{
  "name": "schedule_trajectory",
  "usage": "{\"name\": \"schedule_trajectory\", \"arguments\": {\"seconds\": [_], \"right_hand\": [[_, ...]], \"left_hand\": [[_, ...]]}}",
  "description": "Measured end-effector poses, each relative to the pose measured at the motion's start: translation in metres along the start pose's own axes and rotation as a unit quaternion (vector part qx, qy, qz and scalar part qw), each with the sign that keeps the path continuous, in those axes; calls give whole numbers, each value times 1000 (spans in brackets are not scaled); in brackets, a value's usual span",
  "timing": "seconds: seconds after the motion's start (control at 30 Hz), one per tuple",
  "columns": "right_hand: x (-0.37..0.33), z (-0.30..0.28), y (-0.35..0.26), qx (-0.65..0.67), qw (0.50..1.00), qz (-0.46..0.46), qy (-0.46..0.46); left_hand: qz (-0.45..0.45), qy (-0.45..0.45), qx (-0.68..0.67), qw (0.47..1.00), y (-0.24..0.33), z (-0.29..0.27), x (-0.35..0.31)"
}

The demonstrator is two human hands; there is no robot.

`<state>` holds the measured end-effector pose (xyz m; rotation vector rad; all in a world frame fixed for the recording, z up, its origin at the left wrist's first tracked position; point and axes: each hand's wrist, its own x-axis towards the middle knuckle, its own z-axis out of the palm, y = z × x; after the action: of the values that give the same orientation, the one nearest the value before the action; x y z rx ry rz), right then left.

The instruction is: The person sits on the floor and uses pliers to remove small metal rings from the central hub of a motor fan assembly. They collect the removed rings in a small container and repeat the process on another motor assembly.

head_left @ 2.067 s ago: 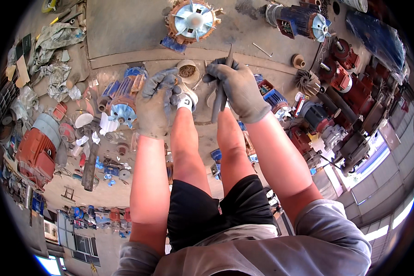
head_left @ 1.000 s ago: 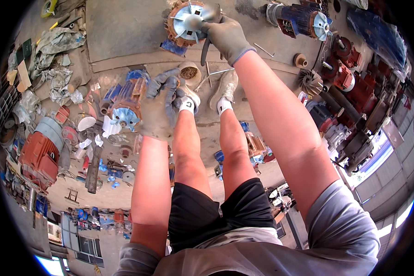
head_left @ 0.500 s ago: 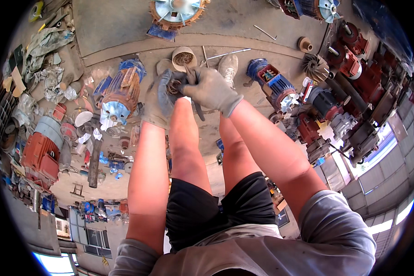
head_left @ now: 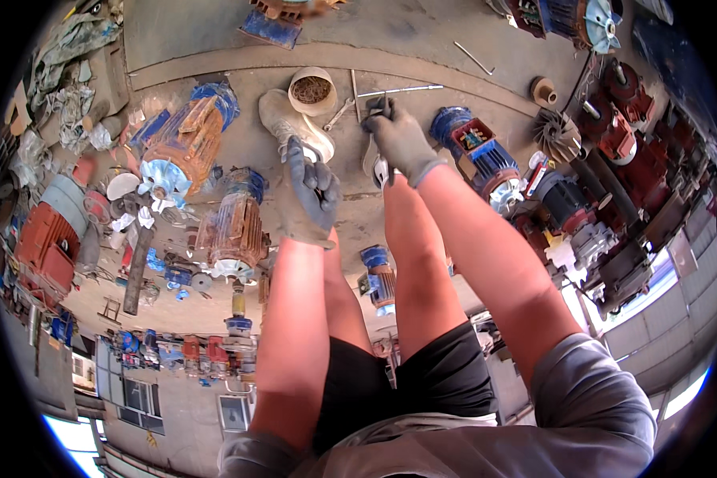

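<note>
My left hand (head_left: 311,195), in a grey glove with a darker palm, is turned palm up with its fingers curled in. Small dark bits show between the fingers, too unclear to name. My right hand (head_left: 402,139), gloved too, is closed round a dark hand tool (head_left: 385,102) whose thin tip sticks up past the fingers; its kind is mostly hidden. Beyond my left hand stands a pale round tub (head_left: 312,90) of brown, tangled wire-like pieces. A spanner (head_left: 339,115) lies beside it, and a long metal rod (head_left: 406,90) rests just beyond my right hand.
My left shoe (head_left: 283,119) is against the tub. Electric motors stand on both sides: a rusty one with a blue fan (head_left: 187,147), a blue one with its terminal box uncovered (head_left: 478,151). A finned impeller (head_left: 555,131), a bent bar (head_left: 474,58) and red motors (head_left: 601,111) are on the right.
My hands, close together before, are now apart: the right has moved rightward with the tool, the left down and slightly right. The coiled brown piece seen in my left hand no longer shows.
</note>
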<state>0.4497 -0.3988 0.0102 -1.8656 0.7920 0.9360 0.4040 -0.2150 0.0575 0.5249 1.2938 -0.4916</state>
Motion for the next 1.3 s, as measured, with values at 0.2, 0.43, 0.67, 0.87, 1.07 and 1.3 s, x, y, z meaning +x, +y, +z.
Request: {"name": "schedule_trajectory", "arguments": {"seconds": [0.2,0.43,0.67,0.87,1.07,1.3], "right_hand": [[229,-13,112,-72,997,-4,-34],[289,-29,82,-530,832,-155,49],[127,124,80,-119,973,-189,-61],[182,205,118,150,988,-24,-15],[187,192,90,11,991,35,-131],[204,185,112,-48,992,3,-116]], "left_hand": [[-48,28,-105,993,-72,22,-24],[-46,9,24,999,-81,1,-26],[41,79,49,995,-43,-35,-12],[75,121,7,990,-34,-43,-5],[72,118,-49,989,-31,-61,2],[55,109,-68,990,-24,-53,3]]}}
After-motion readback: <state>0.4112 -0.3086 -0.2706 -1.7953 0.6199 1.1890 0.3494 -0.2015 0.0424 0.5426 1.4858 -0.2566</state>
